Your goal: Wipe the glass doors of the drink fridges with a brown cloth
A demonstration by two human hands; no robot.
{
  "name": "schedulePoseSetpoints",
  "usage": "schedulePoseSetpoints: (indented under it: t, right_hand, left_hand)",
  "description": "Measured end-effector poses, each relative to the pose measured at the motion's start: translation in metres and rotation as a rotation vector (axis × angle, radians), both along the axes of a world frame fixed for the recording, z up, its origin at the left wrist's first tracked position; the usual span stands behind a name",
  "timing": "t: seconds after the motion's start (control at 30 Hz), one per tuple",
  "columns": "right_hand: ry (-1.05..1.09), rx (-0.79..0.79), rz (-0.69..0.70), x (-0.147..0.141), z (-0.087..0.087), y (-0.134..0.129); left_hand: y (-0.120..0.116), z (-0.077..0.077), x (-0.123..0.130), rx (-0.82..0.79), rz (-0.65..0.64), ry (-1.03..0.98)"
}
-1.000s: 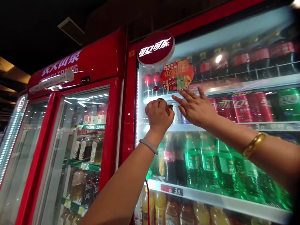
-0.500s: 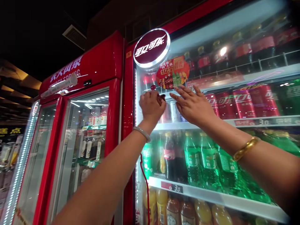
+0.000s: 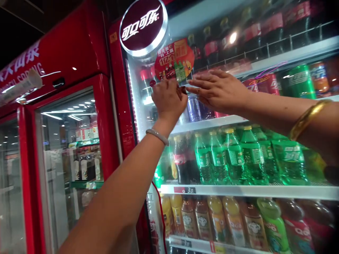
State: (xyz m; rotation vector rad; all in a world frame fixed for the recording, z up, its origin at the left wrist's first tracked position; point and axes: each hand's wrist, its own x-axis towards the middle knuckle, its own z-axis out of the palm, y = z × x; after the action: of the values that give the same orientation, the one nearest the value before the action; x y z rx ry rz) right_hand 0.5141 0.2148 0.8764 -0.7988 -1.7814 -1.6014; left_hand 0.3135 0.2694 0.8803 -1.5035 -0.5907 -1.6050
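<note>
My left hand (image 3: pixel 169 98), with a pale bracelet at the wrist, is up against the glass door of the drinks cooler, below a round red sticker (image 3: pixel 174 61). Its fingers are curled round something small and dark brown that I cannot make out. Just to the right is my right hand (image 3: pixel 218 90), its fingers stretched out toward the left hand and nearly level, with nothing held. A gold bangle sits on that forearm. Behind the glass, cans and bottles stand partly hidden by both hands.
Green bottles (image 3: pixel 233 151) fill a middle shelf (image 3: pixel 238 190), with juice bottles (image 3: pixel 202 218) below. A round lit sign (image 3: pixel 143 26) juts out at the cooler's top left. A thin red cord (image 3: pixel 161 208) hangs down the door. Another red cooler (image 3: pixel 106 116) stands left.
The view has turned right and down, so the coolers sit further left. My right hand has flattened, its fingers now more level and closer to my left hand, which keeps its curled grip.
</note>
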Motion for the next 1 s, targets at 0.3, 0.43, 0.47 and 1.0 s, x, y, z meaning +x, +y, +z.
schedulePoseSetpoints:
  t: [0.3, 0.43, 0.47, 1.0]
  right_hand:
    - [0.198, 0.158, -0.083, 0.018, -0.011, -0.001]
    - [0.251, 0.148, -0.079, 0.019, -0.01, -0.003]
    - [0.262, 0.137, -0.075, 0.019, -0.01, -0.003]
    - [0.302, 0.085, -0.128, 0.063, -0.011, -0.023]
  left_hand:
    - [-0.008, 0.013, 0.012, 0.078, 0.008, 0.302]
    - [-0.019, 0.003, 0.041, 0.029, -0.03, 0.069]
    - [-0.022, -0.007, 0.049, 0.05, -0.036, 0.115]
    - [-0.039, -0.015, 0.1, 0.1, -0.096, 0.16]
